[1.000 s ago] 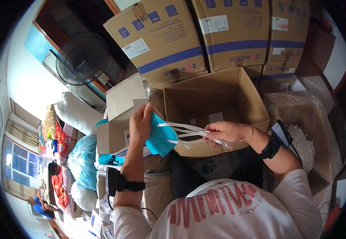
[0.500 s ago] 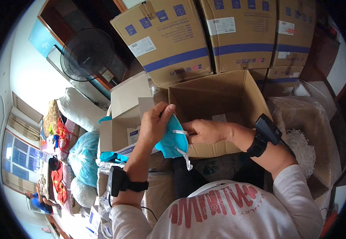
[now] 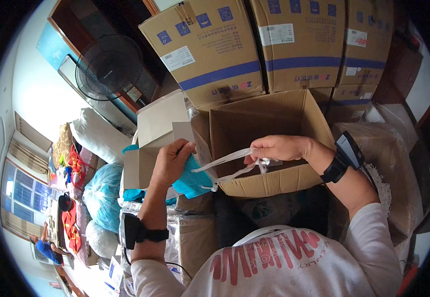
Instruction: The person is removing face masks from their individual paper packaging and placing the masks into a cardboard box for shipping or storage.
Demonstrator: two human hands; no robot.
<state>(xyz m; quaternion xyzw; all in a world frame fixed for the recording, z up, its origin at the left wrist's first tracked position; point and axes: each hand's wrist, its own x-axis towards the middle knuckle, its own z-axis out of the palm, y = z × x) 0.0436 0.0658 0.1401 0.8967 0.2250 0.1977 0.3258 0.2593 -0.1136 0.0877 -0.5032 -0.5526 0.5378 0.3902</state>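
Note:
My left hand [image 3: 175,161] is closed on a teal face mask [image 3: 193,179], pinching its upper edge between thumb and fingers. White elastic straps [image 3: 228,157] run from the mask to my right hand [image 3: 280,147], which grips their other end and holds them stretched out. A small knot of white strap dangles below the right fingers. Both hands are over the near part of an open brown cardboard box [image 3: 269,182]. Left of my left hand stands a smaller pale box [image 3: 159,118] with its flaps up, and more teal pieces [image 3: 134,195] lie beside it.
Tall cartons [image 3: 299,49] are stacked behind the open box. A black fan [image 3: 108,67] stands at the back left, near a bag of blue items [image 3: 103,198]. White stringy material [image 3: 380,190] sits in a plastic-lined box at the right. Another person [image 3: 47,250] is far left.
My right hand has moved right and slightly up, drawing the straps away from the mask. My left hand has shifted left and a little down with the mask.

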